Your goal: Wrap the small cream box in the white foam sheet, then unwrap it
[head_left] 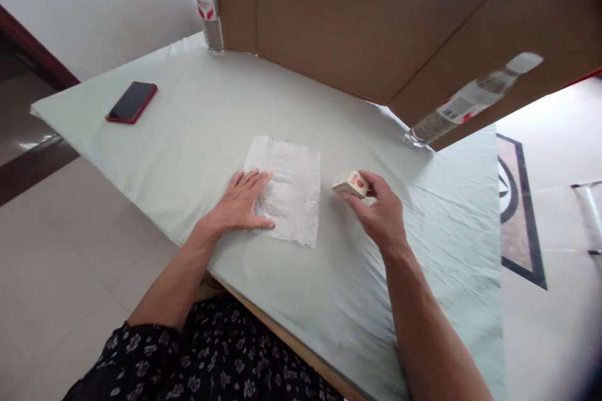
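Note:
A white sheet of thin, crinkled wrapping material (pixel 294 191) lies flat on the cloth-covered table (pixel 188 119). My left hand (pixel 242 202) rests on its left edge, fingers spread and pressed down. To the right of the sheet, my right hand (pixel 379 210) grips a small pale box (pixel 353 183) between thumb and fingers. The box has red print and a round reddish picture on the side that shows. It is tilted and close to the tabletop; whether it touches the cloth I cannot tell.
A phone in a red case (pixel 132 102) lies at the far left. One water bottle (pixel 208 9) stands at the back left, another bottle (pixel 465 103) at the right. Behind them a brown cardboard panel (pixel 329 19) rises along the table's far side.

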A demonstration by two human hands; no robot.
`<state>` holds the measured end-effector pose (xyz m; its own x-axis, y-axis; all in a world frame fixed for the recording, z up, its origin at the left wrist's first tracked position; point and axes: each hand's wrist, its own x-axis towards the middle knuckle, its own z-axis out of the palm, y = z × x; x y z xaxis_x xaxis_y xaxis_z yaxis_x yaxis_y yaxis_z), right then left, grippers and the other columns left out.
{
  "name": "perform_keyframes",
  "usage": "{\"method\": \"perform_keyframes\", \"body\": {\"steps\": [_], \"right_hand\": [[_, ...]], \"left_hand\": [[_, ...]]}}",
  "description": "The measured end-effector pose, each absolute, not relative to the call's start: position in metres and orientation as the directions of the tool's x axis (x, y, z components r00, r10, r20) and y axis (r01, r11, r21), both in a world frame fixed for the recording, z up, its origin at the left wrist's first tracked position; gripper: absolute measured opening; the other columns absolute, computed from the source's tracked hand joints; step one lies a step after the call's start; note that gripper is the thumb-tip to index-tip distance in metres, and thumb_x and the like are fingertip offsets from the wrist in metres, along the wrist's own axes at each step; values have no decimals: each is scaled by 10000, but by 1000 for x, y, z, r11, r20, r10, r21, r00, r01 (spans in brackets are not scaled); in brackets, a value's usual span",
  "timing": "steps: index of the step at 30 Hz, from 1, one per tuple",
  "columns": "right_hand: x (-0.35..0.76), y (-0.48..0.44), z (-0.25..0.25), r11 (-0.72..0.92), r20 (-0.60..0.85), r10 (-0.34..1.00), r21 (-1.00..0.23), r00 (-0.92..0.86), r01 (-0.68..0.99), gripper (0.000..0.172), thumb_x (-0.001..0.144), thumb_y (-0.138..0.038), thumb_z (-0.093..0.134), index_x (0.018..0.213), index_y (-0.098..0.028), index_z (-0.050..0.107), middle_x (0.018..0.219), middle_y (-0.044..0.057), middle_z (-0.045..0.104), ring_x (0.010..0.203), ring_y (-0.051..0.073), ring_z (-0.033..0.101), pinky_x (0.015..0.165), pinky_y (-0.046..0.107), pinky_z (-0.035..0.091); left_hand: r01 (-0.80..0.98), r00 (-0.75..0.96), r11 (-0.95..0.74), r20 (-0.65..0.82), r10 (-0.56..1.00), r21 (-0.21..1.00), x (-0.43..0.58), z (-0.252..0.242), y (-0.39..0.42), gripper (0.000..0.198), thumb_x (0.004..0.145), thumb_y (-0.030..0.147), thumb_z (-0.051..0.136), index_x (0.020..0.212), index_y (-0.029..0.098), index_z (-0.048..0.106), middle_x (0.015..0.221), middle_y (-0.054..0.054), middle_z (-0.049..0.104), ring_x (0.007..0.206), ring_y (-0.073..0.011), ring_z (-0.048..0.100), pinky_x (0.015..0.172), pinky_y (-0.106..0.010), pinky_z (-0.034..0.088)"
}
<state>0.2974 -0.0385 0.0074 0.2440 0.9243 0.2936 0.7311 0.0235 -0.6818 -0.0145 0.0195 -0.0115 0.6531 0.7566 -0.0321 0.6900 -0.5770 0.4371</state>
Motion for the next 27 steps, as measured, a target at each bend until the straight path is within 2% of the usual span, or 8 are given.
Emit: {"method": "perform_keyframes", "body": {"steps": [4,7,9,12,17,22,24,27], "right_hand": [[241,-29,22,279,358,933,-666,-31,692,469,826,-361,698,1274,-247,613,1263,95,699,1112,270,664,972,460,523],[212,-14,11,341,310,934,-635,-175,693,467,842,-295,663,1302,-247,600,1314,98,680,1195,284,629,1019,474,492],[203,-6,-2,332,227,943,-606,-244,723,495,831,-275,660,1320,-242,596,1294,98,692,1170,299,633,1007,491,485],[200,-3,-16,314,161,949,-572,-272,757,556,833,-295,661,1378,-236,564,1306,106,687,1153,314,629,998,507,471],[202,-7,-19,304,171,953,-581,-251,755,570,843,-320,651,1395,-220,551,1338,124,669,1187,318,612,1021,505,447],[204,-4,-15,319,161,947,-594,-279,738,537,850,-335,645,1376,-255,577,1317,100,686,1151,313,621,999,500,450],[205,-4,-15,324,155,944,-602,-291,730,532,850,-341,650,1372,-261,584,1300,91,694,1127,308,623,989,495,454],[205,-3,-15,316,148,946,-611,-287,726,539,854,-339,651,1382,-262,577,1295,87,692,1122,303,619,985,489,463]], "left_hand": [[675,652,-572,-15,758,467,-16,-12,21,1182,699,687,737,1602,173,173,1652,-188,291,1556,-368,191,1260,-551,73],[661,639,-551,2,769,510,-19,-13,22,1205,689,666,753,1611,196,135,1656,-180,285,1553,-369,206,1260,-543,109],[663,624,-528,-3,781,531,-20,-13,22,1197,696,645,758,1612,198,131,1659,-174,279,1551,-368,212,1261,-530,138],[676,614,-512,-20,789,530,-21,-13,22,1189,697,621,763,1606,168,146,1658,-183,277,1553,-377,200,1264,-534,143],[679,606,-499,-26,795,538,-18,-11,22,1143,705,589,757,1593,146,189,1649,-188,297,1554,-375,196,1268,-547,126],[643,579,-439,-23,815,628,-28,5,17,919,808,466,658,1577,169,253,1637,-167,333,1539,-337,264,1252,-527,225],[639,568,-460,24,822,617,-37,14,10,786,835,376,612,1544,179,335,1622,-141,369,1545,-315,251,1246,-508,255],[644,632,-566,59,773,514,-49,23,-8,656,785,293,656,1420,203,518,1605,-127,400,1540,-339,252,1257,-541,206]]}}
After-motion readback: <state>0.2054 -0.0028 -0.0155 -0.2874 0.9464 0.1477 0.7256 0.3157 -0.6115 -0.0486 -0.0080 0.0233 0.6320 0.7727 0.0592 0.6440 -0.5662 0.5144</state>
